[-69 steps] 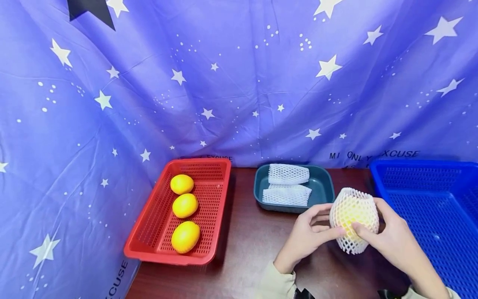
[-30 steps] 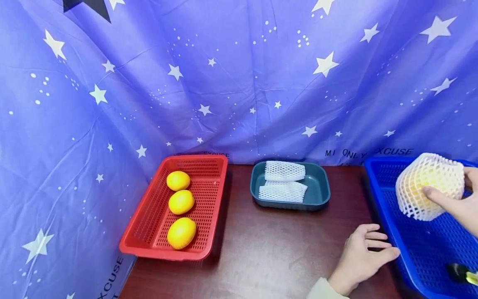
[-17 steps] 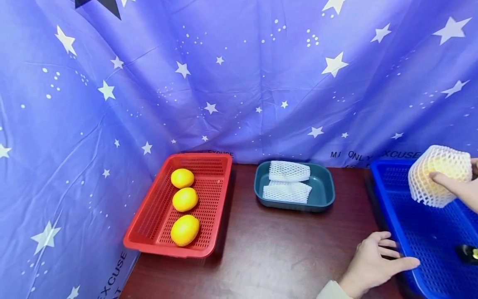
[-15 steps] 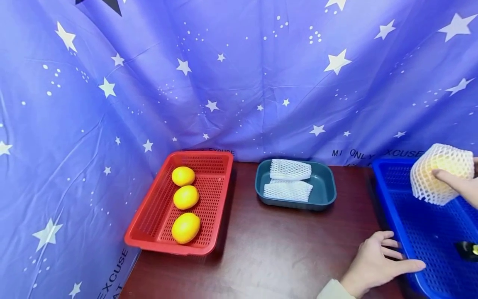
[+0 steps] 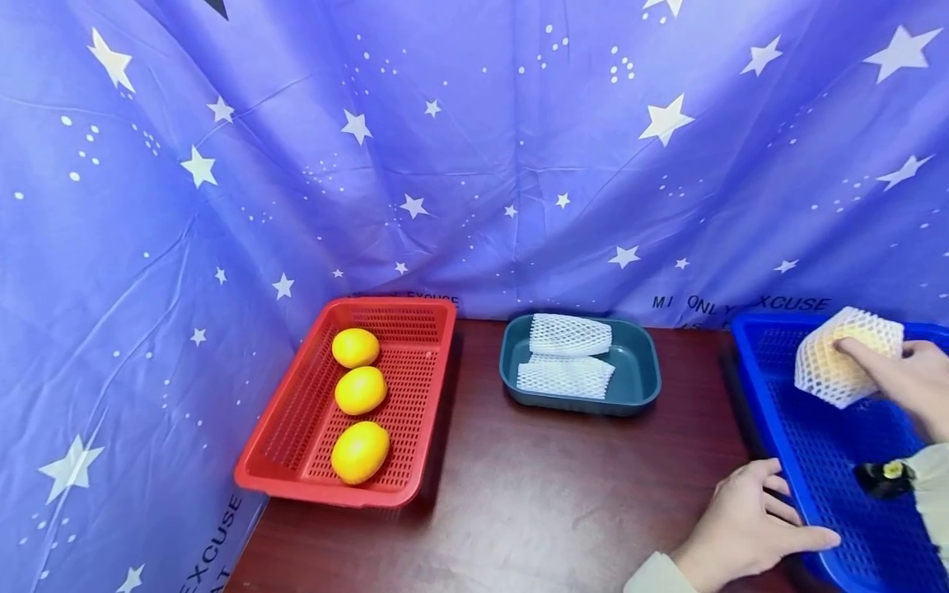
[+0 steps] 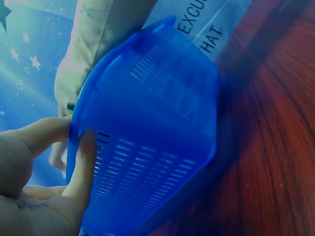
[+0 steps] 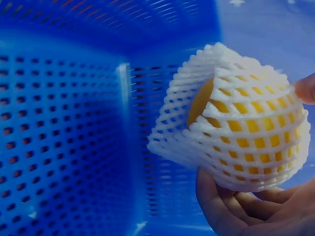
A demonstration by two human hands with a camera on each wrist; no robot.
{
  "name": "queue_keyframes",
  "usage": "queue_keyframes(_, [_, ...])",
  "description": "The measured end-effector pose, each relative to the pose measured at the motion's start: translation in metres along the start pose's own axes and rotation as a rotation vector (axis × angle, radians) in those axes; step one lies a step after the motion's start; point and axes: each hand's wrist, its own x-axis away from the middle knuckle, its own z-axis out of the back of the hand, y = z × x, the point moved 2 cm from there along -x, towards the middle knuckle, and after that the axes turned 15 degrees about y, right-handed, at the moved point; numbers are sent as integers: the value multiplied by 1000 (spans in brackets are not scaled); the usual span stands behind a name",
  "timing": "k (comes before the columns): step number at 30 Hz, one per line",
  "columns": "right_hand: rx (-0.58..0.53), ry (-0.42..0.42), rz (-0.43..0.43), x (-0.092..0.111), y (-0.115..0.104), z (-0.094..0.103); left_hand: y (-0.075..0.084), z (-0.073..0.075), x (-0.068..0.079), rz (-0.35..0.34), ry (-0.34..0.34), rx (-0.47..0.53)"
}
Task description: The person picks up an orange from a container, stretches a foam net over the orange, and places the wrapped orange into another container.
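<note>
White-netted fruit (image 7: 261, 140), right hand (image 5: 906, 372) gripping;
best held lightly lest netting (image 7: 183, 113) slip; left hand (image 5: 749, 525) pinches blue basket's rim (image 5: 769, 412).

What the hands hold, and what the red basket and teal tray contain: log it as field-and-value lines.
Left hand: pinches the blue basket by its rim
Right hand: holds a yellow fruit in a white foam net
Red basket: three bare fruits in a row
Teal tray: at least two loose nets
</note>
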Motion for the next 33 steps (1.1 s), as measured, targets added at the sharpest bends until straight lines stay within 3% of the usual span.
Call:
queue_keyframes(3, [41, -1, 6, -1, 3, -8, 4, 1, -1, -54, -7, -88])
queue_keyframes(8, [104, 1, 21, -3, 3, -17, 4, 3, 1, -14, -36, -56])
queue_keyframes(14, [167, -24, 59, -4, 1, -23, 2, 4, 4, -48, -22, -47])
queue_keyframes(22, [231, -104, 160, -7, -1, -31, 1, 5, 2, 0, -27, -3])
queue_keyframes(29, [317, -282, 213, -12, 5, -34, 2, 6, 2, -11, -13, 32])
queue_keyframes(33, [360, -279, 303, -8, 1, -29, -1, 5, 2, 12, -9, 72])
